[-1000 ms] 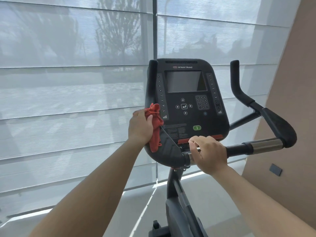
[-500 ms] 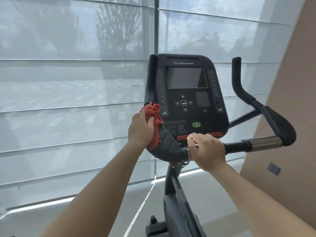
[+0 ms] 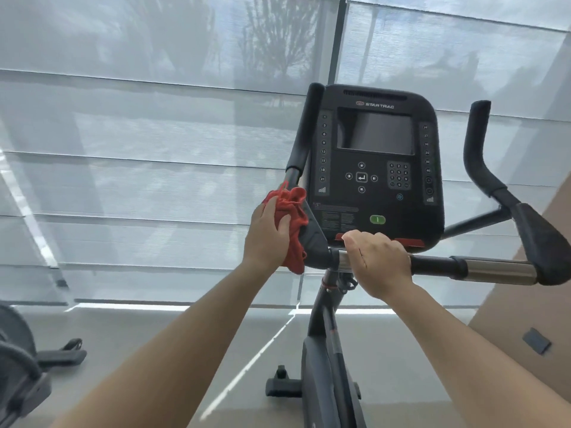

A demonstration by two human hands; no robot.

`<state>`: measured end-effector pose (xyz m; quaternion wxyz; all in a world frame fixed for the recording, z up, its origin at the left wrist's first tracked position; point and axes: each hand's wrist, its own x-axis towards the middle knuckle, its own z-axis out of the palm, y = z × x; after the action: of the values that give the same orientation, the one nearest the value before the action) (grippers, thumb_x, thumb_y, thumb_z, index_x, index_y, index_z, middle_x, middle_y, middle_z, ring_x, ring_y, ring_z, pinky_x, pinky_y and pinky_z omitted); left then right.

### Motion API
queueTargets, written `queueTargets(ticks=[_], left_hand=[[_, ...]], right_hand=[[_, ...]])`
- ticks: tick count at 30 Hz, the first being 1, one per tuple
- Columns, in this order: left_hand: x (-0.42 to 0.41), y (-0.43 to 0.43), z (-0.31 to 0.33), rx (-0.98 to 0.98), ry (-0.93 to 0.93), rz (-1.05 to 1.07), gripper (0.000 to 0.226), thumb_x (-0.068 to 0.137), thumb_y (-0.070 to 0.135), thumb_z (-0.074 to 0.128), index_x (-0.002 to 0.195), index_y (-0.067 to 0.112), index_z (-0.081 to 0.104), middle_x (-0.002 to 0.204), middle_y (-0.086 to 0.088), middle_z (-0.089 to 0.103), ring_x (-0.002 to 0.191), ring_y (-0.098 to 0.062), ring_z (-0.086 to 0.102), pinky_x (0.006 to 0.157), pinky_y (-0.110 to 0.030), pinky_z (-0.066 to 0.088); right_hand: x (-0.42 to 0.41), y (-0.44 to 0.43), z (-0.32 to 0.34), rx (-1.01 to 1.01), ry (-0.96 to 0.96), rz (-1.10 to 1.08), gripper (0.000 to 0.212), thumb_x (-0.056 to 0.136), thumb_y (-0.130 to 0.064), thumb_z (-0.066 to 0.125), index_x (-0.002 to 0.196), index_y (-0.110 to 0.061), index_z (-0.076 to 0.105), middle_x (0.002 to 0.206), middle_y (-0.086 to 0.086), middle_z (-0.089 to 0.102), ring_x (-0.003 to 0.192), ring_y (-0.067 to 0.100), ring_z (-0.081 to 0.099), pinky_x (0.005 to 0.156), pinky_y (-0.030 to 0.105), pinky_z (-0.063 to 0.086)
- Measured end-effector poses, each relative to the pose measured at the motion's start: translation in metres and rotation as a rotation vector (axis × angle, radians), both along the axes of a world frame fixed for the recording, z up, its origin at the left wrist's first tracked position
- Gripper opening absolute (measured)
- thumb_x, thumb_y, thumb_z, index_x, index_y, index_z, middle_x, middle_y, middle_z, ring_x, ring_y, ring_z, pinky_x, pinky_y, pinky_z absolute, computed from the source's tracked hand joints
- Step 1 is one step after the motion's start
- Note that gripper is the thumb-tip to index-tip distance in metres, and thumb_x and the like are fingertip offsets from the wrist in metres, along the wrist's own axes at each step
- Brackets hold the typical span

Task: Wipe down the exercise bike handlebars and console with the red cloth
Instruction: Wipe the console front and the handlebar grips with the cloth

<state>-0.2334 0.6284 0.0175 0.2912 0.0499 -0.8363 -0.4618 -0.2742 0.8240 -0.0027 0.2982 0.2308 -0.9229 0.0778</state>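
A: Pressing cloth (image 3: 290, 225) with left hand (image 3: 268, 234) against padded left end of handlebar (image 3: 432, 263), just beside lower left edge of console (image 3: 375, 168). Left grip closed on cloth, fingers curled over bunched red fabric; one tail hanging below the palm.

B: Confirmed. Right hand (image 3: 378, 262)?

A: Wrapped over the horizontal bar just below console, knuckles up, thumb side toward the chrome sleeve at left. Right grip closed round the bar, holding nothing else.

B: Noted. Left upright horn (image 3: 304, 131)?

A: Rising just above the cloth, close along console's left side. Untouched by either hand. Cloth's upper edge near the horn's lower end; contact not clear.

B: Right horn (image 3: 477, 143)?

A: Well apart from both hands, curving down to padded right elbow rest (image 3: 543, 242). Second chrome sleeve (image 3: 500, 270) between right hand and that rest.

B: Console state?

A: Screen (image 3: 375, 131) dark. Green button (image 3: 377, 219) just above right hand's knuckles. Keypad (image 3: 398, 175) right of arrow keys. Brand lettering readable along top edge.

B: Surroundings?

A: Pale blinds (image 3: 154, 149) behind, trees dimly visible through them. Grey floor (image 3: 185, 335) below. Part of another machine (image 3: 21, 366) at lower left, mostly cropped.
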Motion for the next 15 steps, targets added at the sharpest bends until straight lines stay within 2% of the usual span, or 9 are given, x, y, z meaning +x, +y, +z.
queueTargets(ticks=[2,4,5,9,12,15], left_hand=[[0.006,0.01,-0.005,0.009,0.007,0.044,0.041,0.096,0.02,0.042,0.137,0.013,0.042,0.139,-0.01,0.043,0.126,-0.024,0.043,0.11,-0.035,0.031],[0.008,0.016,-0.006,0.007,0.011,0.089,0.042,0.098,0.021,0.041,0.139,0.015,0.038,0.144,-0.007,0.036,0.129,-0.021,0.039,0.106,-0.023,0.025],[0.007,0.018,-0.005,0.002,0.01,0.105,0.042,0.098,0.022,0.04,0.14,0.015,0.038,0.145,-0.006,0.036,0.129,-0.02,0.038,0.105,-0.023,0.025],[-0.006,0.013,0.005,-0.06,-0.009,0.126,0.037,0.098,0.021,0.038,0.134,0.016,0.046,0.138,-0.005,0.044,0.123,-0.021,0.044,0.103,-0.028,0.032],[-0.018,0.009,0.014,-0.121,-0.039,0.155,0.033,0.098,0.021,0.038,0.127,0.016,0.051,0.128,-0.006,0.05,0.114,-0.024,0.049,0.097,-0.032,0.037],[-0.032,0.005,0.022,-0.192,-0.081,0.152,0.033,0.098,0.022,0.037,0.127,0.017,0.052,0.126,-0.007,0.051,0.115,-0.026,0.049,0.096,-0.034,0.036]], right_hand=[[0.0,0.004,0.001,0.001,0.001,0.052,0.059,0.087,-0.049,0.0,0.087,-0.022,0.052,0.071,-0.009,0.049,0.067,0.018,0.045,0.065,0.032,0.036],[-0.001,0.011,0.002,-0.014,0.013,0.095,0.056,0.089,-0.047,0.005,0.081,-0.019,0.053,0.068,-0.006,0.05,0.064,0.02,0.047,0.063,0.032,0.039],[-0.003,0.017,0.002,-0.017,0.023,0.094,0.054,0.09,-0.045,0.007,0.079,-0.018,0.053,0.066,-0.005,0.05,0.062,0.02,0.047,0.061,0.032,0.041],[-0.014,0.046,-0.002,-0.037,0.03,-0.015,0.053,0.091,-0.045,0.011,0.07,-0.016,0.05,0.061,-0.002,0.051,0.055,0.02,0.049,0.057,0.033,0.048],[-0.016,0.046,-0.008,-0.079,0.066,-0.063,0.053,0.091,-0.042,0.016,0.064,-0.015,0.052,0.058,0.0,0.052,0.052,0.021,0.048,0.054,0.032,0.047],[-0.017,0.042,-0.01,-0.104,0.1,-0.076,0.052,0.091,-0.041,0.018,0.061,-0.015,0.051,0.055,0.0,0.05,0.05,0.021,0.046,0.052,0.03,0.044]])
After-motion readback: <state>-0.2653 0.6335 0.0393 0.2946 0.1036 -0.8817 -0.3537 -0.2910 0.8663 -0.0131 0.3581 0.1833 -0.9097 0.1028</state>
